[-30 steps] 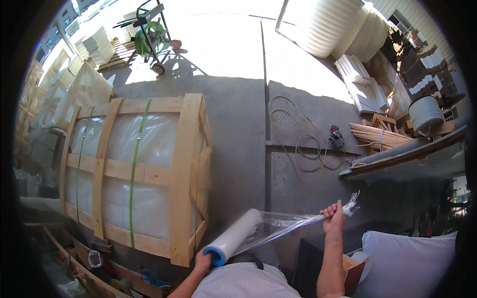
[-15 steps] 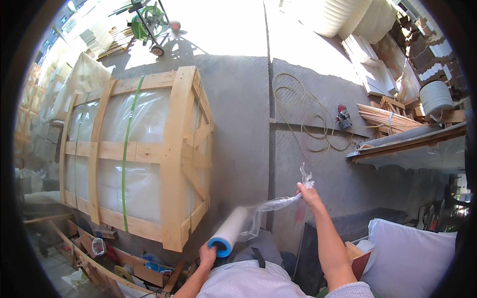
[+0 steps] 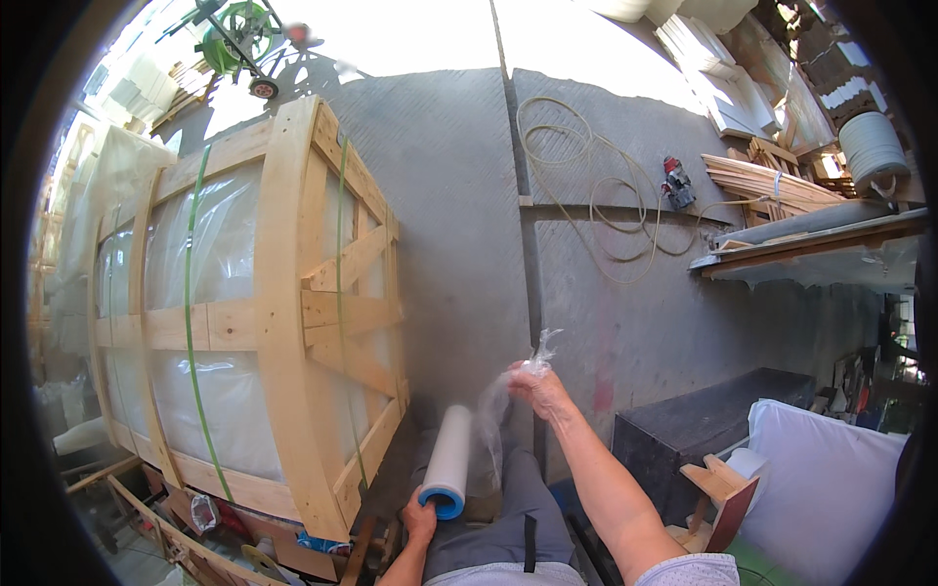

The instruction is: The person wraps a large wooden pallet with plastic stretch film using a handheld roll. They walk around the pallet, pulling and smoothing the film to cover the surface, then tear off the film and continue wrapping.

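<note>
In my left hand (image 3: pixel 420 518) is a roll of clear stretch film (image 3: pixel 449 457), gripped at its near end by the blue core. My right hand (image 3: pixel 542 391) pinches the bunched free end of the film (image 3: pixel 535 363), with a crumpled tip poking out past the fingers. Between the two hands a loose strip of film (image 3: pixel 491 420) hangs slack. Left of the roll stands a large wooden crate (image 3: pixel 283 322), its frame bound with green straps and its contents wrapped in clear plastic.
A thin hose (image 3: pixel 576 200) lies coiled on the concrete floor beside a red and dark power tool (image 3: pixel 676 184). At right are a dark block (image 3: pixel 703 415), a white cushion-like bag (image 3: pixel 816 469) and a raised slab edge (image 3: pixel 821 249). Scrap bins (image 3: pixel 176 547) sit lower left.
My right hand has come left and closer to the roll, so the film strip sags more. The view has turned, and the crate now shows more of its end face.
</note>
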Demonstrator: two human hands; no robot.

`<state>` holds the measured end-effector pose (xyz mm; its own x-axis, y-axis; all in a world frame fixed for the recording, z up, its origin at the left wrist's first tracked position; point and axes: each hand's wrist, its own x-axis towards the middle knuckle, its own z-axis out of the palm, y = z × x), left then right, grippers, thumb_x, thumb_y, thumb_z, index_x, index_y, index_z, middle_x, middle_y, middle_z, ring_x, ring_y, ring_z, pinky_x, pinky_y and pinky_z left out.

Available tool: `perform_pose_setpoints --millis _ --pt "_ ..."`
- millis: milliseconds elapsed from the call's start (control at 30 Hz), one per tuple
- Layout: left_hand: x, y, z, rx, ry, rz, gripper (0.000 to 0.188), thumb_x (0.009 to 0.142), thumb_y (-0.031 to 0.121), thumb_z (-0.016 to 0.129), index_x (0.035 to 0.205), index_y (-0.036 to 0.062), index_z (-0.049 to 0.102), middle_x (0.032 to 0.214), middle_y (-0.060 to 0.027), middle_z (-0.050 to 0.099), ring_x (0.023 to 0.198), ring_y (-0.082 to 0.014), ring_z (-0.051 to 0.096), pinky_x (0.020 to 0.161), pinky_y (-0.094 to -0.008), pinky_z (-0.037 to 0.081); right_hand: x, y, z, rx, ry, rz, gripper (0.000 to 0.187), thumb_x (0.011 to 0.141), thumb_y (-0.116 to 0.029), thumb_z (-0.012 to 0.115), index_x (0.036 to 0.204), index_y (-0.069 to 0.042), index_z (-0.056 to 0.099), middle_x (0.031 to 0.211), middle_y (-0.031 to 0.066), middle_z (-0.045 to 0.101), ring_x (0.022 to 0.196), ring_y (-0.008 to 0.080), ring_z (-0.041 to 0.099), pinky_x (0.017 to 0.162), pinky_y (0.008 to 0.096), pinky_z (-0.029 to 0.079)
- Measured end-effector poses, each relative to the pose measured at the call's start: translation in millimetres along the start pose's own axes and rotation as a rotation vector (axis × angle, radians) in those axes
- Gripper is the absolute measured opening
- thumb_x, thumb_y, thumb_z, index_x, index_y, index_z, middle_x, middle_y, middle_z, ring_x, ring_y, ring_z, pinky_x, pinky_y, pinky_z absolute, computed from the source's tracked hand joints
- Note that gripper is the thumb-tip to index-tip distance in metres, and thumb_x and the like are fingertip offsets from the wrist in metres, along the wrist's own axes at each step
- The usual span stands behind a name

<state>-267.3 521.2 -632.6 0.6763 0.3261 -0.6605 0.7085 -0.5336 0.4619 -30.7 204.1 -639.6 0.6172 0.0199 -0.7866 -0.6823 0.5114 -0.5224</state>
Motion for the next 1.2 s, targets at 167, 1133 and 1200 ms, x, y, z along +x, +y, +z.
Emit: perform_pose_setpoints --millis 167,1133,1200 --pt "36 -11 13 0.157 -0.033 -0.056 0.039 0.079 0.019 0.065 0.115 0.0046 0.065 0.094 -0.024 0.067 0.091 -0.0412 0.065 0.078 -0.0442 0.051 69 76 18 -0.069 0.194 0.035 0.027 0.086 -0.012 0.068 0.106 0.004 0.062 0.093 0.0119 0.065 0.078 0.0193 0.065 0.07 0.0313 0.057" --pt "126 -10 45 0.309 0.033 0.177 0.051 0.067 0.014 0.062 0.117 0.0042 0.062 0.088 -0.0174 0.068 0.072 -0.0377 0.066 0.063 -0.0426 0.053 374 331 144 -0.096 -0.08 0.198 0.038 0.086 -0.024 0.06 0.114 0.003 0.064 0.095 0.0073 0.065 0.082 0.016 0.059 0.07 0.0311 0.048" --pt "126 -10 46 0.304 0.038 0.184 0.051 0.067 0.014 0.062 0.117 0.0038 0.062 0.088 -0.0174 0.068 0.072 -0.0377 0.066 0.063 -0.0425 0.053 372 332 142 -0.031 -0.105 0.24 0.037 0.084 -0.022 0.061 0.112 0.001 0.064 0.092 0.0047 0.065 0.083 0.0152 0.058 0.073 0.0295 0.046"
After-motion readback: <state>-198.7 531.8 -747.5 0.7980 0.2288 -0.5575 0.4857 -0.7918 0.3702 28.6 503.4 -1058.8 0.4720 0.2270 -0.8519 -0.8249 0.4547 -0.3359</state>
